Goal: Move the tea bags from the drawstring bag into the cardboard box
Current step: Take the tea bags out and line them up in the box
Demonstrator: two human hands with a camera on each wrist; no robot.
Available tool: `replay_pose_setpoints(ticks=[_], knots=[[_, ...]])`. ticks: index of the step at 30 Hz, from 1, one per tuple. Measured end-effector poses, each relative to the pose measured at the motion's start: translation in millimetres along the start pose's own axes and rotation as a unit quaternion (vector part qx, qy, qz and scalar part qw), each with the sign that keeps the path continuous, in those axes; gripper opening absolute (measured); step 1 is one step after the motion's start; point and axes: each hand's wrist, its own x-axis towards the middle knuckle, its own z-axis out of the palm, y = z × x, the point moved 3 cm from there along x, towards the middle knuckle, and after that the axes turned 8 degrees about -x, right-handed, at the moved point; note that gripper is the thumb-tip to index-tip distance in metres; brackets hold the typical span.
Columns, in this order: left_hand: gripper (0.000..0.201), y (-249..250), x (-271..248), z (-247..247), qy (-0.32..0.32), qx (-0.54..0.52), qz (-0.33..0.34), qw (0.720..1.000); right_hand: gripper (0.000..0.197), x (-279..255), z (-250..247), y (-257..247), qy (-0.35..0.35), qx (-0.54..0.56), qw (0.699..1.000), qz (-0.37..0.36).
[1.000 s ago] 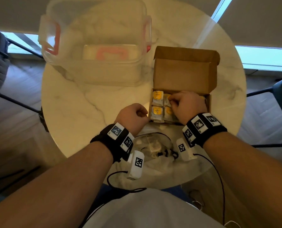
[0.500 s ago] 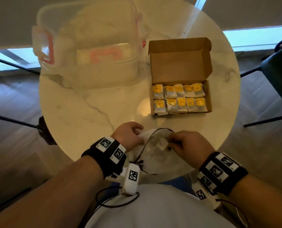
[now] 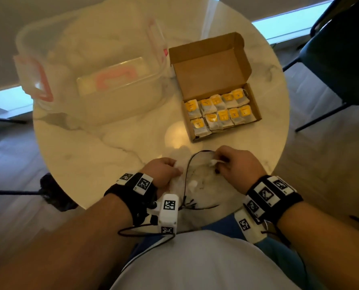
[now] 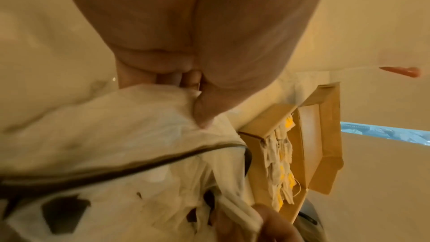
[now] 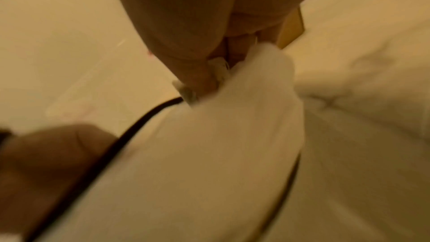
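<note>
The open cardboard box (image 3: 211, 70) stands at the right of the table, with two rows of yellow-tagged tea bags (image 3: 220, 110) inside. The sheer white drawstring bag (image 3: 203, 185) with a black cord lies at the near edge. My left hand (image 3: 174, 166) grips the bag's left rim. At the bag's mouth my right hand (image 3: 220, 162) pinches a small white tea bag (image 3: 214, 162). Another white tea bag (image 3: 192, 185) shows through the fabric. In the left wrist view my curled fingers hold the bag (image 4: 139, 126), with the box (image 4: 309, 135) beyond. The right wrist view is blurred; my thumb presses a small white piece (image 5: 186, 92) against the bag (image 5: 232, 135).
A clear plastic container (image 3: 90, 65) with pink handles fills the back left of the round marble table (image 3: 90, 153). A dark chair (image 3: 341, 59) stands off the table's right side. The bag lies close to the table's near rim.
My right hand has left the box and come back to the bag, where it now pinches a small white tea bag at the mouth. The left hand has kept its hold on the bag's rim.
</note>
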Motion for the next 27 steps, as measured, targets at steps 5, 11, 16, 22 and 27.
replay_pose_setpoints(ticks=[5,11,16,22,27], knots=[[0.017,3,-3,-5,-0.027,-0.041,0.001,0.999,0.016,-12,-20,0,0.087,0.119,0.989,0.018],[0.018,5,-3,-6,-0.054,-0.108,0.000,0.993,0.018,-13,-5,-32,0.068,0.111,0.990,-0.061],[0.011,10,-3,-14,-0.076,-0.181,0.005,0.980,0.020,-2,17,-29,0.001,0.021,0.995,-0.101],[0.015,13,-3,-30,-0.022,-0.132,0.062,0.989,0.038,-1,-10,-8,0.050,0.064,0.992,-0.100],[0.054,39,-9,-36,0.115,0.150,0.224,0.956,0.045,8,-53,7,0.152,0.164,0.972,-0.065]])
